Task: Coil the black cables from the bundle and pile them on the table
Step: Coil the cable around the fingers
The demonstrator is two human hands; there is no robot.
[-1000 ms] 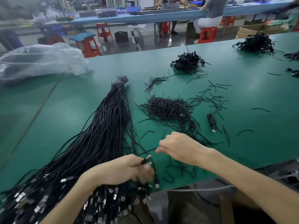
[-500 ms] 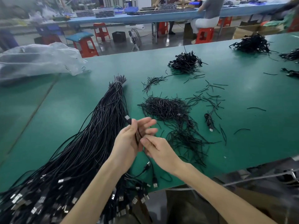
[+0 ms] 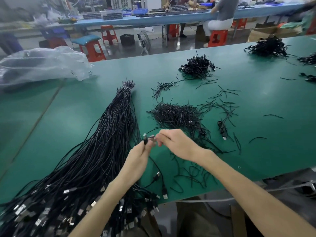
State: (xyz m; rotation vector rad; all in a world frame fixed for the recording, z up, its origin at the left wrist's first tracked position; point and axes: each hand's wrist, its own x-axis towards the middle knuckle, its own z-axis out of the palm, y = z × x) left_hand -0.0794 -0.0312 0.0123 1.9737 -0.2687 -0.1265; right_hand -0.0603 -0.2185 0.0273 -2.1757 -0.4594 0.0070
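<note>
Mostly undone, I judge: left hand (image 3: 136, 159) and right hand (image 3: 177, 144) pinch 1 cable (image 3: 145, 140); bundle (image 3: 106, 142) at 9 o'clock thick, coiled pile (image 3: 196, 66) at 1 o'clock small.

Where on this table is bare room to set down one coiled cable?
Bare green lies left of the bundle, below the plastic bag, and at the right, past the loose ties. Around the tie heap and down to the near edge it is crowded.
</note>
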